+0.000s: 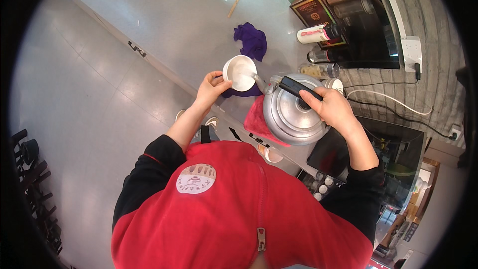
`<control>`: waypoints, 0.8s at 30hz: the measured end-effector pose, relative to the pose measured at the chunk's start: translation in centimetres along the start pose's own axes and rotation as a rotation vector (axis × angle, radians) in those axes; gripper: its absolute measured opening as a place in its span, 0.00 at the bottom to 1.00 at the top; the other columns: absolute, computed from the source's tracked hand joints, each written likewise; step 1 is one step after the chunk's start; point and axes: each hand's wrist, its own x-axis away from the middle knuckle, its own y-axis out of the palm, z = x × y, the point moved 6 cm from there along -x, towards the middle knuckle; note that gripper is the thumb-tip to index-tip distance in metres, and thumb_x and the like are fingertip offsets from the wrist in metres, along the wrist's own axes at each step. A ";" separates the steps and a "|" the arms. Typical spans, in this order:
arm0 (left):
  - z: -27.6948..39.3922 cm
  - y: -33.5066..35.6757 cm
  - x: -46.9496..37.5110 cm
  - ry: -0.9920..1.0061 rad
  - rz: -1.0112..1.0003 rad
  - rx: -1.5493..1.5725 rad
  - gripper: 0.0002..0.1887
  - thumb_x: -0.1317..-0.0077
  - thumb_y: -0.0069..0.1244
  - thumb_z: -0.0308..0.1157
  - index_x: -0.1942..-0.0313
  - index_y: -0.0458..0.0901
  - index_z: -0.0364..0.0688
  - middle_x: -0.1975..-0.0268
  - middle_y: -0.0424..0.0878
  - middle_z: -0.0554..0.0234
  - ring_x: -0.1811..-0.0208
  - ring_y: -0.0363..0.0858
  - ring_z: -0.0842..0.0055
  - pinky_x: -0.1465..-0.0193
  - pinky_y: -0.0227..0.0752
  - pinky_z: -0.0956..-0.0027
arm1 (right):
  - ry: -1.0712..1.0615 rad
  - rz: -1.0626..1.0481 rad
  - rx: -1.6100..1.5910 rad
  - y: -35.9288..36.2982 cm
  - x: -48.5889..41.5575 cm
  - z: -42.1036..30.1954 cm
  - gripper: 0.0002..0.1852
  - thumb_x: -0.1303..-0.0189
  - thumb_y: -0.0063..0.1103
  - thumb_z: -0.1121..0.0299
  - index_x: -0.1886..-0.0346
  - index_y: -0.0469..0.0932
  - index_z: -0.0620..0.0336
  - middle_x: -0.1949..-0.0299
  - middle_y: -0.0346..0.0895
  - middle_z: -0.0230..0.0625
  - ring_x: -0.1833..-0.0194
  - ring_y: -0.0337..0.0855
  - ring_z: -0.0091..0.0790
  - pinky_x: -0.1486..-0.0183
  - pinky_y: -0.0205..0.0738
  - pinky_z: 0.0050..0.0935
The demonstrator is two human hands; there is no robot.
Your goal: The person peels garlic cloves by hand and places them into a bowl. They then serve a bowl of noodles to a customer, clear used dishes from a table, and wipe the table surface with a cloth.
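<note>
A white bowl (242, 73) is held at its left side by my left hand (212, 89), thumb on the near rim. My right hand (332, 106) grips the black handle (293, 86) of a round aluminium kettle (287, 119). The kettle's spout (262, 83) reaches to the right rim of the bowl, and what looks like steam or water blurs the bowl's inside there. Beneath the bowl shows a strip of purple cloth (242, 92). A red cloth (257, 114) lies on the counter, partly hidden by the kettle.
A crumpled purple cloth (251, 41) and a thin tan strip (236, 4) lie on the grey counter (168, 18). Along the wall stand a white bottle (313, 35), clear containers (317, 70) and a framed plaque (313, 9). Cords run to a wall socket (454, 132). A black glossy panel (328, 147) lies right.
</note>
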 end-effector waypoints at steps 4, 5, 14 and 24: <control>-0.3 -0.3 -0.4 -0.014 0.013 -0.010 0.30 0.44 0.58 0.32 0.45 0.61 0.32 0.49 0.75 0.50 0.50 0.73 0.75 0.46 0.65 0.74 | -0.003 -0.004 0.029 -0.1 -0.3 -0.5 0.30 0.46 0.49 0.39 0.72 0.79 0.62 0.76 0.78 0.47 0.68 0.80 0.47 0.63 0.71 0.38; -0.4 -0.3 -0.5 -0.018 0.009 -0.002 0.30 0.44 0.58 0.32 0.45 0.61 0.32 0.50 0.75 0.50 0.50 0.73 0.75 0.47 0.65 0.74 | -0.008 -0.004 0.030 -0.2 -0.4 -0.6 0.30 0.46 0.49 0.38 0.72 0.79 0.62 0.76 0.78 0.47 0.68 0.80 0.47 0.63 0.71 0.38; -0.5 -0.4 -1.0 -0.016 0.000 0.001 0.30 0.44 0.57 0.33 0.45 0.61 0.32 0.49 0.75 0.50 0.49 0.73 0.75 0.47 0.64 0.74 | -0.007 -0.027 0.039 -0.4 -1.0 -1.5 0.30 0.45 0.48 0.38 0.72 0.80 0.60 0.77 0.77 0.46 0.68 0.79 0.47 0.63 0.71 0.37; -0.4 -0.5 -1.3 -0.059 -0.004 0.024 0.32 0.45 0.58 0.31 0.44 0.60 0.30 0.46 0.73 0.45 0.47 0.73 0.72 0.43 0.65 0.72 | 0.020 -0.052 0.055 -0.6 -1.5 -1.8 0.31 0.45 0.47 0.37 0.71 0.80 0.60 0.77 0.78 0.45 0.67 0.80 0.45 0.63 0.71 0.37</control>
